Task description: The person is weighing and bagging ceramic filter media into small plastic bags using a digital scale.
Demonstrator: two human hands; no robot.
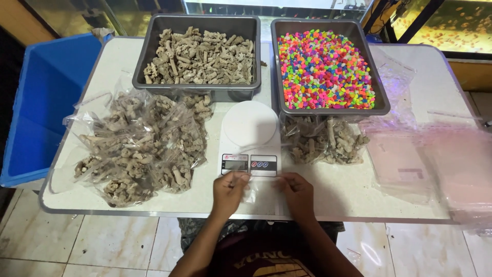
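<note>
My left hand (229, 191) and my right hand (295, 192) both pinch the top edge of a clear plastic bag (260, 194) that lies flat on the white table (359, 197) at its near edge. Just beyond the bag stands a white kitchen scale (250, 134) with a round platform and a small display. Nothing sits on the scale. A grey tray of beige coral pieces (197, 55) stands at the back left. At the back right, another grey tray holds bright multicoloured gravel (324, 69).
Several filled bags of coral pieces (141, 146) are piled on the left of the table. One more filled bag (325, 141) lies right of the scale. A stack of clear bags (435, 164) lies at the right. A blue bin (43, 102) stands left of the table.
</note>
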